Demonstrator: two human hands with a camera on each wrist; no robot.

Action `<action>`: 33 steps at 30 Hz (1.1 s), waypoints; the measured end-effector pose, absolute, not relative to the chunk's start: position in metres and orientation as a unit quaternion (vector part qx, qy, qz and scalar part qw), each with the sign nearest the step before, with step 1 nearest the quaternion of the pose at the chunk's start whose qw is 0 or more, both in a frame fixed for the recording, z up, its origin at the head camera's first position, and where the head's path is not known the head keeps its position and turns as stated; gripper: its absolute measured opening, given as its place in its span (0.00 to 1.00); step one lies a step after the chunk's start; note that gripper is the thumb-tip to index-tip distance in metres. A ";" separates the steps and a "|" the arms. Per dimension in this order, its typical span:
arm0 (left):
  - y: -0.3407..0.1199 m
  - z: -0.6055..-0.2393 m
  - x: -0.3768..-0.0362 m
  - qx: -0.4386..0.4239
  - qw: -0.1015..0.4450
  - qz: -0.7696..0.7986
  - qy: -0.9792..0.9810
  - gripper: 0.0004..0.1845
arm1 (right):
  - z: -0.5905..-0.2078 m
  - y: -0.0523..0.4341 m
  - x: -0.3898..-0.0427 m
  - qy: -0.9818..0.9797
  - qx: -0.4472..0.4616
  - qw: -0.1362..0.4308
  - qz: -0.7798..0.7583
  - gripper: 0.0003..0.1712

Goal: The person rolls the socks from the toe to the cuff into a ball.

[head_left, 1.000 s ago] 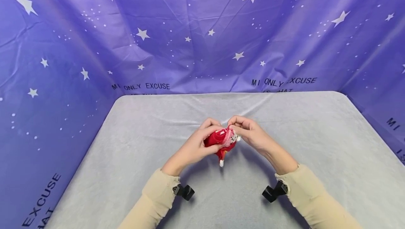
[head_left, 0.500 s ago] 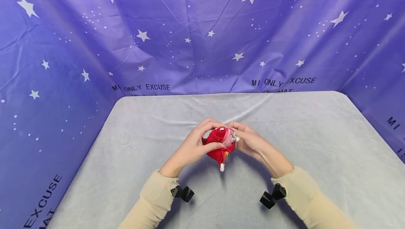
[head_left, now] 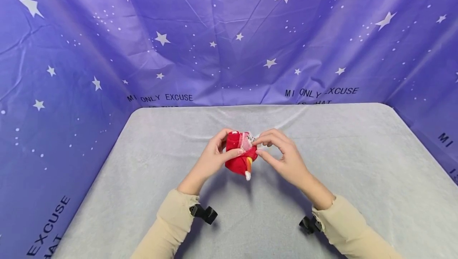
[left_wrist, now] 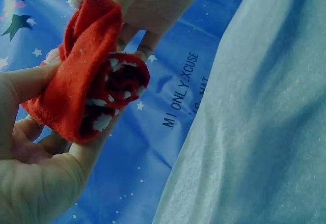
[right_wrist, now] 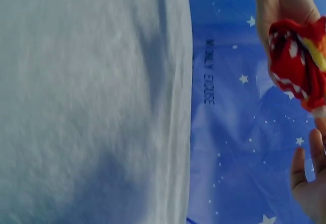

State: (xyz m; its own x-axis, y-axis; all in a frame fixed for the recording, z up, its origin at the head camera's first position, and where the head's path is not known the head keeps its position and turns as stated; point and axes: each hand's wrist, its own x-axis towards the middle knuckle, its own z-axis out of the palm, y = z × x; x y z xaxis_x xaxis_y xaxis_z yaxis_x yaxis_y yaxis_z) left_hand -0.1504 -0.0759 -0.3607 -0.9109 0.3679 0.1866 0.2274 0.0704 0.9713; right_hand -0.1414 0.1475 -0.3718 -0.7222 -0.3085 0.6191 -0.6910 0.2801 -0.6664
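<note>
A rolled-up red sock bundle [head_left: 236, 163] with white patches, a pink ribbed band, a yellow-orange stripe and a white tip is held up above the table. My left hand [head_left: 211, 155] grips it from the left, thumb across the near face and fingers behind. In the left wrist view, the bundle [left_wrist: 76, 91] shows a spiral roll of fabric at one end. From the right, my right hand [head_left: 284, 153] pinches the bundle's edge between thumb and forefinger, beside the speckled white part. The right wrist view catches the sock bundle [right_wrist: 295, 61] only at its right border.
A light grey cloth covers the table [head_left: 171, 139]. Behind and beside it hangs a purple-blue curtain [head_left: 214, 20] with white stars and lettering. A black wrist camera [head_left: 204, 213] is strapped at the left cuff, and another [head_left: 308, 224] at the right.
The sock bundle and left hand have moved slightly left and away from me. The right hand, earlier partly behind the bundle, now has its thumb and forefinger at the right edge.
</note>
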 end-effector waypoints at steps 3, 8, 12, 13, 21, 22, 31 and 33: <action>-0.078 -0.363 -0.151 0.202 0.056 0.652 0.729 0.17 | -0.372 0.149 -0.144 -0.805 0.347 0.199 0.437 0.13; -0.074 -0.367 -0.149 0.152 0.045 0.710 0.686 0.17 | -0.371 0.150 -0.146 -0.812 0.395 0.215 0.372 0.08; -0.071 -0.368 -0.152 0.062 0.031 0.809 0.584 0.14 | -0.368 0.145 -0.144 -0.791 0.442 0.208 0.369 0.05; -0.070 -0.368 -0.153 0.042 0.029 0.826 0.561 0.14 | -0.368 0.143 -0.143 -0.787 0.449 0.198 0.373 0.04; -0.054 -0.367 -0.144 -0.054 0.060 0.857 0.509 0.18 | -0.372 0.128 -0.136 -0.828 0.365 0.172 0.390 0.04; -0.052 -0.366 -0.143 -0.053 0.068 0.855 0.511 0.19 | -0.373 0.127 -0.136 -0.833 0.349 0.176 0.390 0.04; -0.050 -0.365 -0.137 0.003 0.103 0.840 0.533 0.32 | -0.373 0.123 -0.140 -0.831 0.319 0.204 0.407 0.07; -0.049 -0.367 -0.138 -0.002 0.086 0.839 0.537 0.31 | -0.373 0.123 -0.140 -0.823 0.326 0.205 0.418 0.06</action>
State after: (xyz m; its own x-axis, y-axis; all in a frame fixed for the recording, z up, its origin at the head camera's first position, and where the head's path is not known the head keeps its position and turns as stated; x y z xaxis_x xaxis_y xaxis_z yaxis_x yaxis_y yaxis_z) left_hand -0.1383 -0.0490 -0.3669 -0.9852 0.1418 -0.0959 -0.1465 -0.4094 0.9005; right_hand -0.1400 0.1226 -0.3734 -0.7036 -0.3643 0.6101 -0.7075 0.4383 -0.5543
